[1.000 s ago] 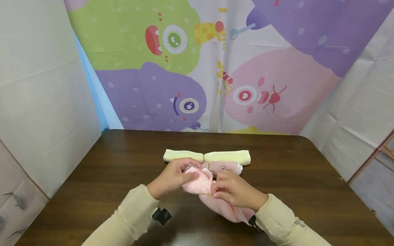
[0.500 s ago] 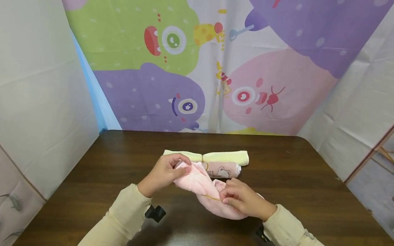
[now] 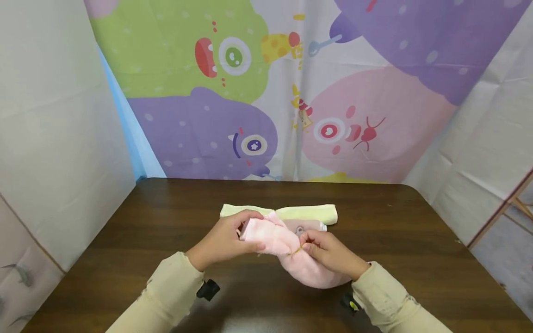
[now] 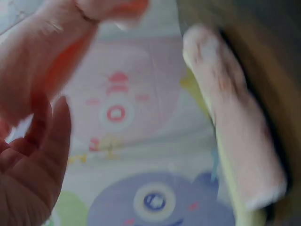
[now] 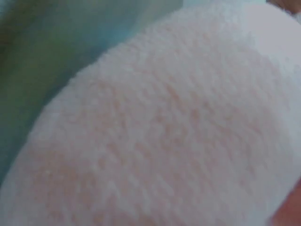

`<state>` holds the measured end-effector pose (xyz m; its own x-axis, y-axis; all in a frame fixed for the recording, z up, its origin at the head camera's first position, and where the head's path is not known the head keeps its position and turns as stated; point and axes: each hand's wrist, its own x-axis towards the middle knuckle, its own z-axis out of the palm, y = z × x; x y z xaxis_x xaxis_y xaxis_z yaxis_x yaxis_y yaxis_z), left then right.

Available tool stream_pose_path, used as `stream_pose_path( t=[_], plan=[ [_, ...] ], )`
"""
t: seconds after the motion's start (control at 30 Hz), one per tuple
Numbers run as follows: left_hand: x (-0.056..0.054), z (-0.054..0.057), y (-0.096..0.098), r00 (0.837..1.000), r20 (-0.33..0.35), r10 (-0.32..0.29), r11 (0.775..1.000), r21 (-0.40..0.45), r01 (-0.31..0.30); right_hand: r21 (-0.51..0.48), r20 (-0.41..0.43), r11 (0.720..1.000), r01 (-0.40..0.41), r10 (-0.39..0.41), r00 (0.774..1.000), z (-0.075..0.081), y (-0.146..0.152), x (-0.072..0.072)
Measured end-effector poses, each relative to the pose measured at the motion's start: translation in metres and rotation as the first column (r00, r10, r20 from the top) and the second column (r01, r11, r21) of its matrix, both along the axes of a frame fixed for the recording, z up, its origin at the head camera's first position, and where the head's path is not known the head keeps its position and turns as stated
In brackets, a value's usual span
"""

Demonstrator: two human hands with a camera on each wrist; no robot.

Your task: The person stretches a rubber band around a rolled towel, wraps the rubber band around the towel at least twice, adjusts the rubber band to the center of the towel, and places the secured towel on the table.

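A pink fluffy towel (image 3: 272, 236), rolled up, is held between both hands above the table. My left hand (image 3: 220, 238) grips its left end, thumb at the front and fingers behind. At the towel's narrowed middle, my right hand (image 3: 333, 252) pinches a thin yellowish rubber band (image 3: 296, 250) that circles the roll. The right half of the towel bulges below the right hand. The left wrist view shows the left thumb and fingers (image 4: 61, 127) against the towel (image 4: 42, 56). Fluffy pink cloth (image 5: 164, 122) fills most of the right wrist view.
Behind the hands, a rolled pale yellow towel (image 3: 310, 213) lies across the dark wooden table (image 3: 175, 203). Against its near side is a pink printed rolled towel (image 3: 310, 225), partly hidden by the held one. A cartoon curtain (image 3: 200, 125) hangs beyond the table's back edge.
The pink towel first shifted left and opened out, then its left end turned into a neater roll. The right hand has moved slightly up and left with the band from half a second ago.
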<state>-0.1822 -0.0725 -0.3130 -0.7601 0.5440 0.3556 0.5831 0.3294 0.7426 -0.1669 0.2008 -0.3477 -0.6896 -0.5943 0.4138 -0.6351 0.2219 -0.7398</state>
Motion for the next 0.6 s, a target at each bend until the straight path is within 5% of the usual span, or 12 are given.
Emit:
stream_pose_path(
  t=[0.1,0.2,0.27,0.4,0.47,0.5,0.6],
  plan=[
    [0.001,-0.001,-0.006,0.988,-0.134,-0.075,0.997,-0.037,0.071,0.013,0.145,1.0,-0.028,0.026,0.989,0.007,0.003,-0.006],
    [-0.002,-0.003,-0.005,0.94,-0.291,-0.179,0.983,-0.02,0.181,0.007,0.244,0.997,-0.073,0.07,0.967,0.011,0.006,-0.01],
    [-0.005,-0.006,-0.001,0.872,-0.44,-0.214,0.972,-0.005,0.236,0.0,0.292,0.996,-0.092,0.088,0.952,0.013,0.007,-0.012],
    [-0.013,-0.007,0.006,0.706,-0.678,-0.205,0.953,0.026,0.301,-0.042,0.359,0.99,-0.132,0.138,0.923,0.013,0.007,-0.013],
    [-0.015,-0.007,0.009,0.661,-0.726,-0.191,0.95,0.031,0.309,-0.05,0.376,0.988,-0.145,0.153,0.914,0.012,0.005,-0.014],
    [-0.014,-0.006,0.009,0.657,-0.73,-0.185,0.953,0.029,0.301,-0.055,0.377,0.988,-0.146,0.155,0.913,0.011,0.004,-0.014],
    [-0.01,-0.005,0.01,0.731,-0.666,-0.152,0.969,0.043,0.242,-0.093,0.358,0.988,-0.123,0.149,0.922,0.009,0.001,-0.013]
  ],
)
